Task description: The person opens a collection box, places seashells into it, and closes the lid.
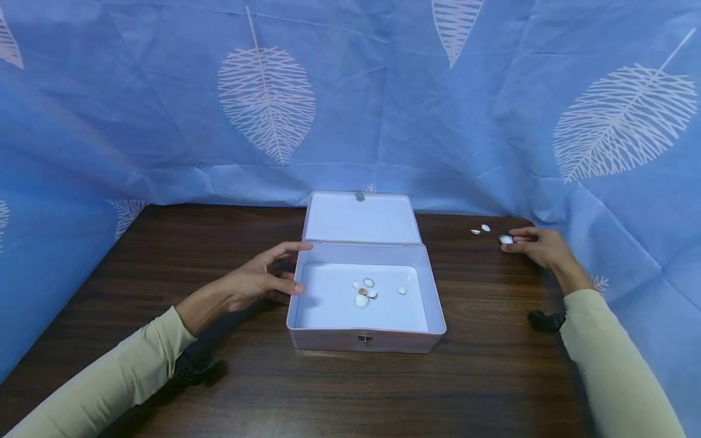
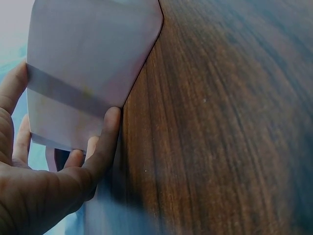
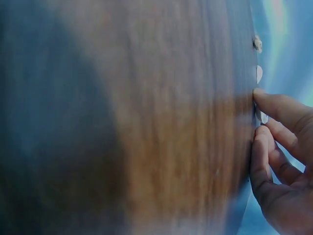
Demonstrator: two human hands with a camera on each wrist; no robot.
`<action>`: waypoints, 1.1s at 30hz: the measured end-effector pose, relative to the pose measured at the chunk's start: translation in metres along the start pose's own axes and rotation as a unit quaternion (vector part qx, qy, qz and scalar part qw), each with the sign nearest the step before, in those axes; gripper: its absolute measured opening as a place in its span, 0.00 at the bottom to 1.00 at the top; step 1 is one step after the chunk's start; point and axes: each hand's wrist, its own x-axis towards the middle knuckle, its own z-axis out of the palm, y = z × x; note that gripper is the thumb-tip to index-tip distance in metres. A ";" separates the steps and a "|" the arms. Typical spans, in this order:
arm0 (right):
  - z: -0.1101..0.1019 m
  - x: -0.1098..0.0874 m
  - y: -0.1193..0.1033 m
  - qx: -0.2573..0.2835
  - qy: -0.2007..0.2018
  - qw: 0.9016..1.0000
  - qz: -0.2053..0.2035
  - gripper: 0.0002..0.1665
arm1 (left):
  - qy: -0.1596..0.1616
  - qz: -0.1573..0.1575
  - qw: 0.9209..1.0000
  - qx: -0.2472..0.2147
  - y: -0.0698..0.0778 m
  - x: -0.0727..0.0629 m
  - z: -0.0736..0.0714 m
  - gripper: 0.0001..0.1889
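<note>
A pale pink metal box point(image 1: 366, 342) stands with its lid point(image 1: 358, 218) tipped back. Inside it lie several small white seashells point(image 1: 361, 300), most of them grouped near the middle. My left hand point(image 1: 256, 281) rests at the box's left wall, its thumb and forefinger spread along the rim. The left wrist view shows those fingertips against the outer wall point(image 2: 93, 58). Far to the right, my right hand point(image 1: 541, 248) pinches a white seashell point(image 1: 506, 239) between thumb and fingers, low at the tabletop. In the right wrist view the fingers partly hide that shell point(image 3: 263, 116).
Two more small shells point(image 1: 481, 229) lie on the dark wooden table point(image 1: 471, 377), left of my right hand and near the back edge. A blue curtain point(image 1: 350, 109) with white leaf prints hangs behind and at both sides. The box's front has a small metal latch point(image 1: 364, 338).
</note>
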 end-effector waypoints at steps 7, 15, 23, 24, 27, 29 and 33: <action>0.002 0.004 -0.001 -0.020 0.001 1.000 0.002 0.40 | 0.000 -0.001 1.000 -0.003 -0.001 0.000 -0.001 0.50; 0.006 0.003 0.001 -0.041 0.016 0.999 0.008 0.42 | -0.005 0.000 1.000 -0.009 0.000 0.000 -0.001 0.51; 0.006 -0.001 -0.005 0.025 0.060 0.998 0.023 0.40 | -0.003 -0.001 1.000 -0.006 0.001 0.000 -0.001 0.52; 0.006 -0.002 -0.006 0.030 0.060 0.997 0.023 0.40 | -0.003 -0.001 1.000 -0.005 0.002 0.000 -0.001 0.52; 0.006 -0.005 -0.010 0.032 0.062 0.997 0.023 0.40 | -0.003 -0.002 1.000 -0.007 0.002 0.000 -0.002 0.52; 0.007 -0.006 -0.012 0.031 0.064 0.997 0.023 0.41 | -0.003 -0.001 1.000 -0.008 0.001 0.000 -0.002 0.52; 0.009 -0.009 -0.019 0.022 0.068 0.997 0.010 0.44 | -0.003 -0.001 1.000 -0.009 0.001 0.001 -0.003 0.52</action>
